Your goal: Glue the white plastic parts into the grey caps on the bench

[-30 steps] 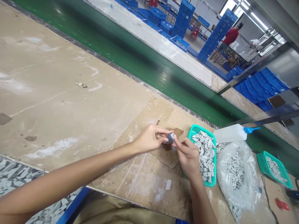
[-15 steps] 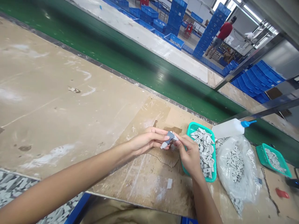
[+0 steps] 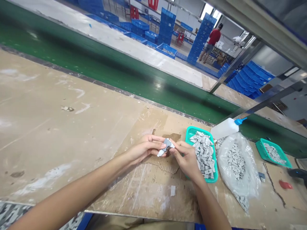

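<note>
A small grey-and-white plastic piece (image 3: 167, 144) is held between my two hands, above a torn patch of cardboard (image 3: 165, 166) on the bench. My left hand (image 3: 150, 146) pinches its left side with thumb and fingers. On the right side, the fingertips of my right hand (image 3: 185, 155) close on the white end of the same piece. Just beyond my right hand stands a teal basket (image 3: 215, 159) full of flat grey and white pieces (image 3: 203, 150). My fingers cover part of the held piece.
A white squeeze bottle (image 3: 225, 128) with a blue nozzle lies behind a clear bag (image 3: 249, 179) of small pieces. Farther right are a second teal basket (image 3: 261, 152) and a red scrap (image 3: 285, 184). A green conveyor belt (image 3: 144, 81) runs behind the bench. A person (image 3: 212, 41) stands in the background.
The whole view has shifted, so the bench things appear a little farther left. Both hands keep hold of the plastic piece, which looks slightly more tilted.
</note>
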### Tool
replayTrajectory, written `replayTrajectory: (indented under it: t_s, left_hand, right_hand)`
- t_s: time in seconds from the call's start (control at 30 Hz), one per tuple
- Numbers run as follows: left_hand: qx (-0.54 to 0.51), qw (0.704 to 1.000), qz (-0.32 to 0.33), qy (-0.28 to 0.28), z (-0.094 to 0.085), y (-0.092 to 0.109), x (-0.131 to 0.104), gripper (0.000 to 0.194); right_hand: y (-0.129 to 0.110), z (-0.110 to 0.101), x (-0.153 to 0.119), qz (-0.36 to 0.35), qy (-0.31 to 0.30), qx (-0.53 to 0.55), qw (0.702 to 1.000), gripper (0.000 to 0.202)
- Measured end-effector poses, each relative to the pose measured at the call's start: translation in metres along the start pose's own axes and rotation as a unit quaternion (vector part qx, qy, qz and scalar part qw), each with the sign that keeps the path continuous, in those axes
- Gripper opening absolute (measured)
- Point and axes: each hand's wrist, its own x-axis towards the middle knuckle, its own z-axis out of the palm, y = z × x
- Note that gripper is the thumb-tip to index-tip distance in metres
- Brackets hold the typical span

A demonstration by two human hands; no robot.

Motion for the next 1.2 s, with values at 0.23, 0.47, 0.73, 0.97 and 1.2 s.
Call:
replayTrajectory:
  t_s: [0.23,0.47,0.73,0.97,1.2]
  left_hand:
    - [0.013,0.999,-0.021,0.025,0.006,0.002,0.001,0.046]
    - [0.047,0.998,0.008,0.038,0.003,-0.004,0.003,0.052]
    - [0.107,0.989,0.08,0.067,-0.006,-0.008,0.007,0.071]
    - [0.232,0.935,0.151,0.222,-0.01,0.011,0.013,0.115]
    - [0.36,0.901,0.157,0.182,-0.025,0.025,0.04,0.097]
  right_hand:
    - [0.011,0.005,0.0,-0.009,0.015,0.024,1.0,0.034]
    - [0.005,0.004,0.001,-0.01,0.037,0.025,0.999,0.033]
    - [-0.004,0.008,0.004,0.013,0.057,-0.034,0.998,0.033]
    - [0.014,-0.06,0.004,0.235,0.055,-0.291,0.926,0.031]
    - [0.031,-0.06,0.017,0.278,0.012,-0.351,0.894,0.04]
